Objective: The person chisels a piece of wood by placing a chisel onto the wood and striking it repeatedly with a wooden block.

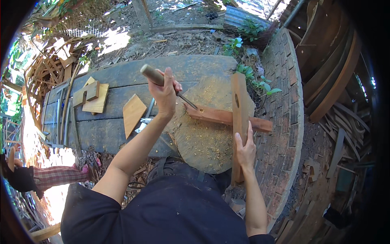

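On the slab, amid scattered yellowish shavings, lay the beam, its left end near the slab's middle and its right end jutting past the slab's right edge. It was reddish brown and squared, with a small hole in its upper face near the left end. Across it, toward the slab's right side, ran the board, long, straight and lighter brown, with a dark, narrow slot toward its far end.

Above the slab's left part, the left hand had a closed grip on the chisel, whose round handle was pale wood; the thin dark blade slanted down to the beam just beside the hole. At the slab's right edge, the right hand lay against the board, thumb on its face and fingers stretched forward; whether that grip closed underneath could not be told.

Left of the slab, the dark plank tabletop carried a kite-shaped piece, and farther left a notched block overlapping a pale panel. Right of the slab stood a brick wall.
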{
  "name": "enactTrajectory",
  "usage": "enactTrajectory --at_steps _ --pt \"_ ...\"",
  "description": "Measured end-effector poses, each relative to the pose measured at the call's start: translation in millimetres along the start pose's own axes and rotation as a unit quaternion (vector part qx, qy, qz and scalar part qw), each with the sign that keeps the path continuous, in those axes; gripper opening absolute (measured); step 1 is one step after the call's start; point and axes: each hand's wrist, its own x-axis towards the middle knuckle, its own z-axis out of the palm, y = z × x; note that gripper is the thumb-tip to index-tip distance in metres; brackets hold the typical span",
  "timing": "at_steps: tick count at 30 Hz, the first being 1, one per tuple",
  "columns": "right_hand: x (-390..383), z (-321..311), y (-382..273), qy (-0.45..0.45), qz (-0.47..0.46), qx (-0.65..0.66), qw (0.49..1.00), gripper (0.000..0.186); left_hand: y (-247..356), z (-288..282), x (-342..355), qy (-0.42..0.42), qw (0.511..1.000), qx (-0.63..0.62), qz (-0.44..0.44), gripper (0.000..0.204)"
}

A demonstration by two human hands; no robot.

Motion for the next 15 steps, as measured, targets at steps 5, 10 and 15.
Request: enactTrajectory --at_steps 5,10,15 --pt "7 -3 0 -0.040 -0.034 -0.147 0.988 0.067 26 17 21 -0.023 1.000 0.005 0.012 0.026" --pt "4 0 4 -0.024 -0.036 -0.147 0.988 0.069 10 37 8 -0.107 0.994 0.006 -0.020 0.024" --pt "4 3 4 -0.009 -0.029 -0.133 0.991 0.070 -4 41 4 -0.136 0.986 0.035 -0.085 0.023"
